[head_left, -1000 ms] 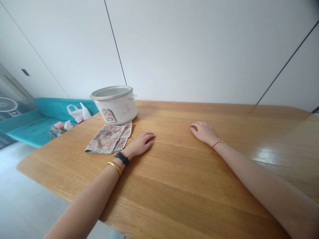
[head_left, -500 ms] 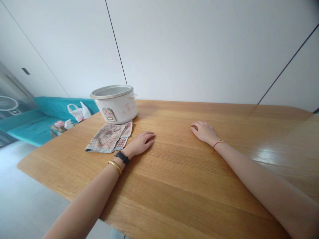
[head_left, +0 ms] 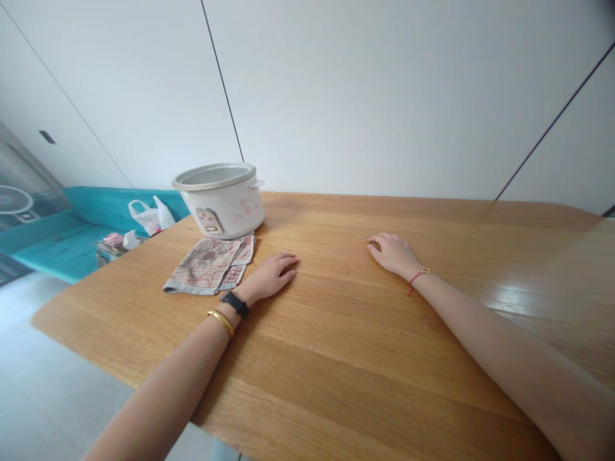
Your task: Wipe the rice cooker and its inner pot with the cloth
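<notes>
My left hand rests on the wooden table, fingers stretched out and thumb apart, holding nothing. Just left of it lies a folded patterned cloth in pink and grey checks. Behind the cloth stands a white rice cooker without a lid, its front switch panel facing me and pink flowers on its side. My right hand lies on the table farther right, fingers loosely curved with a gap between thumb and forefinger. Nothing shows in it.
A white panelled wall runs along the table's far edge. At the left is a teal sofa with a white plastic bag and small items on it. A fan stands at the far left.
</notes>
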A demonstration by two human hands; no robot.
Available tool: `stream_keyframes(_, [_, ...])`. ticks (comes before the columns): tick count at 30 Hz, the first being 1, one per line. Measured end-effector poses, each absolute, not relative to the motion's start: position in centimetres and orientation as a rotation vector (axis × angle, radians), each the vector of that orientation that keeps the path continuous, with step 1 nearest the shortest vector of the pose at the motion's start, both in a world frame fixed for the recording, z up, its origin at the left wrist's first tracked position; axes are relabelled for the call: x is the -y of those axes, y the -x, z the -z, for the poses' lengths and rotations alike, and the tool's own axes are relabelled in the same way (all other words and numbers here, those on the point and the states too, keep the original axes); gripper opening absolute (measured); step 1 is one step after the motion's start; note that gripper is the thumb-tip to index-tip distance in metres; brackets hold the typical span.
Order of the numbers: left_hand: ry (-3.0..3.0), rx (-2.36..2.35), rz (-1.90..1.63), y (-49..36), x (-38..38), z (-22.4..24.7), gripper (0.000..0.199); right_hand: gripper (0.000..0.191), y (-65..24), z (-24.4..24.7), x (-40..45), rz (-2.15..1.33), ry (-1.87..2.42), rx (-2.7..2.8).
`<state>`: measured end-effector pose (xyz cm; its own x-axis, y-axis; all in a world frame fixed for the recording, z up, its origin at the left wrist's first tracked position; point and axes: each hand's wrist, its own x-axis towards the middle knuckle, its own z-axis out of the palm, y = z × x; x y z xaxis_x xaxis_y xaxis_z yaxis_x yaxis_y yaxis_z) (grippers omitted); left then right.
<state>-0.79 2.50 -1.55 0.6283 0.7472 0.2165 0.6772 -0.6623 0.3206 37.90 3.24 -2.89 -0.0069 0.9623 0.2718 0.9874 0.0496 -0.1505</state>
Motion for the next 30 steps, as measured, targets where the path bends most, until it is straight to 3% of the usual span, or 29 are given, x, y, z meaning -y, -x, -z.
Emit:
stream_keyframes(24, [-2.706,-1.181,-0.485,0.7,-2.0,0.7,0.045,0.03,-37.7,2.7,-3.1,0.124,1.979,2.039])
stream_keyframes(28, [-2.793,-1.583,-0.917,3.4,-3.0,-3.8,0.055,0.03,-37.5,2.6,-2.9,0.128,1.979,2.051])
stream_keyframes(30, [-2.588,-1.891,-1.251,6.2,-4.6,-7.0,0.076,0.03,-37.4,2.6,-2.8,0.143,1.975,2.047])
